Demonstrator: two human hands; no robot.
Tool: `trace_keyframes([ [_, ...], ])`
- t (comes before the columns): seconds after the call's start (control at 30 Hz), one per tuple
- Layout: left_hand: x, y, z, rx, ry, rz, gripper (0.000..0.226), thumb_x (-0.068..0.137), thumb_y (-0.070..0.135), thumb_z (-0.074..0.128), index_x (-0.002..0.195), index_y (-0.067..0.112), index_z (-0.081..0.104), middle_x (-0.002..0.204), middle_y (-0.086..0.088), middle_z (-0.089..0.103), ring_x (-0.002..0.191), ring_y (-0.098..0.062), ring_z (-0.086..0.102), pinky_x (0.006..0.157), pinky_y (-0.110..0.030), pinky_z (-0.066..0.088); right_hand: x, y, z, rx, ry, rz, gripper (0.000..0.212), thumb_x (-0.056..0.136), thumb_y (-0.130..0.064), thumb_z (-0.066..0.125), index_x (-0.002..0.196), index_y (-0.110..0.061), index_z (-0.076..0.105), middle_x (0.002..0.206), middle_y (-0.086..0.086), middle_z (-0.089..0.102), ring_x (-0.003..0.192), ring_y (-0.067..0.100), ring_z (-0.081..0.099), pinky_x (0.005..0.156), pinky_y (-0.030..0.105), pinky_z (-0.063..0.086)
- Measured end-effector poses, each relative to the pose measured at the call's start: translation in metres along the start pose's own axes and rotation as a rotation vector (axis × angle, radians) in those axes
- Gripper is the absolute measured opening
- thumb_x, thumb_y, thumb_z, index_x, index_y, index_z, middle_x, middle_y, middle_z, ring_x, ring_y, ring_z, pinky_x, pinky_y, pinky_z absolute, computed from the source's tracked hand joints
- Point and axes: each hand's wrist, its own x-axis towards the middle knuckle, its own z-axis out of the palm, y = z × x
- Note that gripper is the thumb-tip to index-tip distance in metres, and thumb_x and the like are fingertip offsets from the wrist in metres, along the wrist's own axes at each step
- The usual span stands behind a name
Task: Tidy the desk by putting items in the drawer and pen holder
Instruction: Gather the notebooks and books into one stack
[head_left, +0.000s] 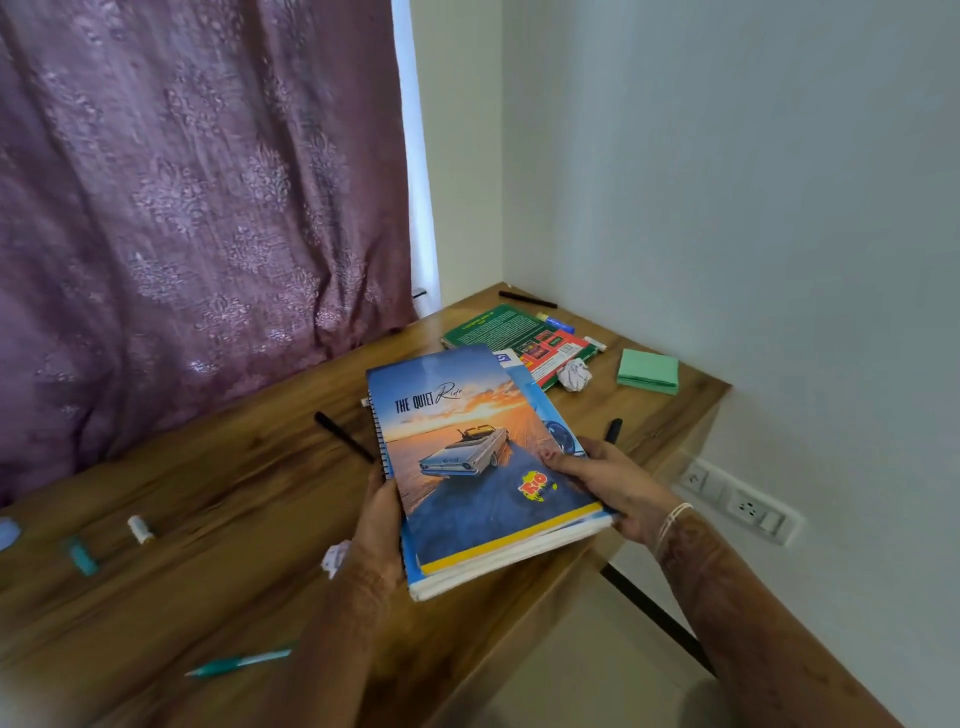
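Note:
A stack of notebooks (467, 457), topped by a spiral one with a car-at-sunset cover, is lifted above the wooden desk (218, 519). My left hand (376, 519) grips the spiral edge; my right hand (608, 483) grips the right edge, thumb on the cover. A green book (498, 327) and a red-covered one (556, 353) lie at the far end. Loose on the desk are a black pen (343, 436), a black cap (614, 430), a teal pen (239, 664) and a far black pen (527, 299). No drawer or pen holder is in view.
Green sticky notes (648, 371) and a crumpled paper ball (574, 374) lie near the wall. Another paper ball (335, 558), a small white tube (140, 529) and a teal cap (80, 555) lie at left. A purple curtain (182, 208) hangs behind; wall sockets (737, 501) sit below the desk's right edge.

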Motion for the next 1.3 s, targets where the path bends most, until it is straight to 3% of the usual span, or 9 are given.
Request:
trace_keyframes([
  [0.07, 0.003, -0.006, 0.017, -0.118, -0.024, -0.051, 0.049, 0.104, 0.039, 0.027, 0.104, 0.014, 0.069, 0.086, -0.010, 0.076, 0.072, -0.022, 0.074, 0.056, -0.029, 0.059, 0.010, -0.009, -0.017, -0.006, -0.013, -0.011, 0.043, 0.083, -0.015, 0.072, 0.121, -0.004, 0.058, 0.100, 0.017, 0.073, 0.080, 0.028, 0.072, 0.070, 0.036, 0.061],
  [0.23, 0.016, -0.020, 0.046, -0.117, -0.039, 0.060, 0.069, 0.094, 0.064, 0.022, 0.117, 0.017, 0.067, 0.110, -0.012, 0.071, 0.097, -0.026, 0.070, 0.077, -0.037, 0.059, 0.032, -0.028, -0.048, -0.053, -0.075, 0.001, 0.048, 0.082, -0.012, 0.073, 0.125, -0.006, 0.053, 0.100, 0.016, 0.073, 0.077, 0.026, 0.072, 0.065, 0.033, 0.060],
  [0.37, 0.014, -0.030, 0.060, -0.110, -0.014, 0.063, 0.048, 0.092, 0.046, 0.053, 0.128, 0.016, 0.061, 0.125, -0.016, 0.065, 0.111, -0.031, 0.065, 0.082, -0.040, 0.059, 0.041, -0.036, -0.061, -0.102, -0.152, 0.013, 0.042, 0.083, -0.013, 0.071, 0.123, -0.006, 0.058, 0.104, 0.017, 0.072, 0.084, 0.028, 0.071, 0.073, 0.036, 0.060],
  [0.53, 0.021, -0.039, 0.068, 0.039, 0.212, 0.280, 0.045, 0.084, 0.007, 0.067, 0.128, 0.012, 0.056, 0.108, -0.013, 0.072, 0.087, -0.024, 0.073, 0.061, -0.030, 0.060, 0.057, -0.048, -0.070, -0.186, -0.208, -0.004, 0.038, 0.086, -0.012, 0.069, 0.122, -0.007, 0.058, 0.110, 0.018, 0.070, 0.103, 0.036, 0.066, 0.095, 0.049, 0.051],
  [0.67, 0.035, -0.030, 0.068, 0.038, 0.236, 0.324, 0.048, 0.087, 0.003, 0.062, 0.134, 0.007, 0.052, 0.117, -0.017, 0.068, 0.093, -0.026, 0.071, 0.067, -0.030, 0.060, 0.086, -0.064, -0.076, -0.344, -0.256, -0.077, 0.026, 0.091, -0.038, 0.061, 0.107, -0.018, 0.066, 0.104, 0.005, 0.073, 0.098, 0.027, 0.069, 0.092, 0.043, 0.053],
  [0.8, 0.056, -0.014, 0.065, -0.023, 0.195, 0.307, 0.048, 0.087, 0.004, 0.061, 0.133, 0.007, 0.050, 0.111, -0.018, 0.069, 0.092, -0.030, 0.071, 0.071, -0.038, 0.060, 0.136, -0.081, -0.084, -0.424, 0.000, -0.162, 0.030, 0.097, -0.043, 0.046, 0.089, -0.020, 0.064, 0.094, 0.002, 0.069, 0.092, 0.021, 0.064, 0.084, 0.033, 0.048],
  [0.9, 0.078, 0.000, 0.064, -0.007, 0.221, 0.345, 0.048, 0.087, 0.001, 0.060, 0.133, 0.005, 0.049, 0.107, -0.016, 0.069, 0.077, -0.022, 0.074, 0.057, -0.029, 0.059, 0.176, -0.089, -0.096, -0.666, 0.172, -0.275, 0.021, 0.095, -0.028, 0.053, 0.097, -0.010, 0.064, 0.106, 0.010, 0.068, 0.098, 0.026, 0.062, 0.089, 0.034, 0.047],
  [1.03, 0.109, 0.011, 0.060, -0.008, 0.251, 0.340, 0.045, 0.081, 0.007, 0.065, 0.125, 0.010, 0.056, 0.113, -0.018, 0.066, 0.090, -0.032, 0.067, 0.069, -0.037, 0.061, 0.216, -0.097, -0.100, -0.930, 0.186, -0.332, 0.024, 0.090, -0.021, 0.060, 0.111, -0.010, 0.062, 0.114, 0.013, 0.067, 0.100, 0.027, 0.064, 0.085, 0.034, 0.050],
  [1.3, 0.147, 0.034, 0.049, -0.010, 0.296, 0.334, 0.041, 0.079, 0.007, 0.066, 0.120, 0.009, 0.058, 0.120, -0.022, 0.063, 0.098, -0.036, 0.063, 0.088, -0.046, 0.053, 0.271, -0.112, -0.090, -1.343, 0.107, -0.285, 0.054, 0.075, -0.061, 0.068, 0.108, -0.018, 0.064, 0.106, 0.006, 0.069, 0.099, 0.022, 0.063, 0.090, 0.035, 0.051],
])
